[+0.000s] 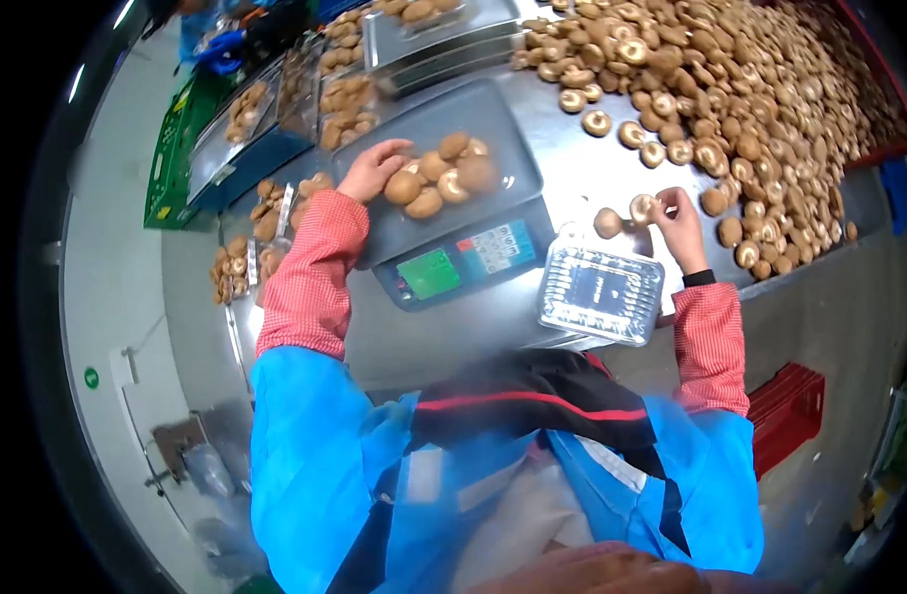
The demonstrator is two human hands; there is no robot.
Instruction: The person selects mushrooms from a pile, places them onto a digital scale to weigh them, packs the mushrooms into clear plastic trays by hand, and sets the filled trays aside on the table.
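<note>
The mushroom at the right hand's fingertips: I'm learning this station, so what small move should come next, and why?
Probably carry that mushroom to the grey tray: it appears pinched by the right hand, and the tray has bare room around its clustered mushrooms, with the left hand beside them.

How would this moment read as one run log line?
left hand: beside round brown mushrooms in grey plastic tray | right hand: holding round pale-gilled mushroom | clear rectangular plastic punnet: near right hand

steel table (562, 158) open between grey tray (453, 111) and mushroom heap (731, 99); plastic punnet (600, 294) blocks nearer side
</note>
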